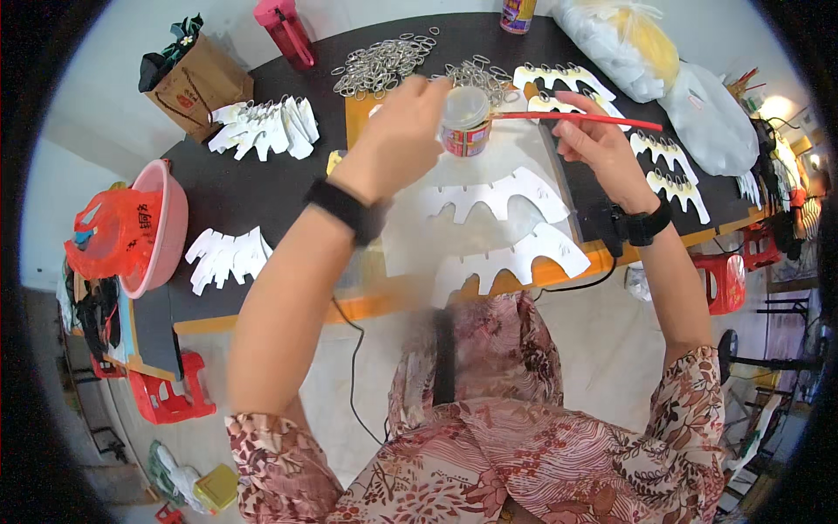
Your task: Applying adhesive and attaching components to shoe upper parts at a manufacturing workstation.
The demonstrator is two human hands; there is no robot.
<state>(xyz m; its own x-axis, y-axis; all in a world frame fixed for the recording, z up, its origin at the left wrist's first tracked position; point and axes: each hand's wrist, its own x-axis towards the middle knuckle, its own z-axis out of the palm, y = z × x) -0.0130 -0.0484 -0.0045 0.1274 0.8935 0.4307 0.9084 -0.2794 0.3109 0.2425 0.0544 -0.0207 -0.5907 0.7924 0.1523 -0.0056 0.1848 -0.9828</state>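
Observation:
My right hand (pixel 598 144) holds a thin red-handled brush (pixel 602 120), its handle lying between thumb and forefinger and its tip end at a small clear jar (pixel 465 131) with a coloured label. My left hand (pixel 397 135) is beside the jar's left side, fingers curled. Its fingertips are hidden, so I cannot tell what they hold. Below the jar lie two white scalloped cut-outs (pixel 502 194), partly blurred at the left. A pile of oval metal rings (pixel 384 65) lies beyond my left hand, and a smaller ring pile (pixel 480 74) is behind the jar.
White pieces with rings (pixel 665 153) lie at the right. Stacks of white cut-outs (pixel 266 127) sit at the left. A paper bag (pixel 201 83), a pink bottle (pixel 286 35) and stuffed plastic bags (pixel 624 48) stand at the back. A pink basin (pixel 157 227) is far left.

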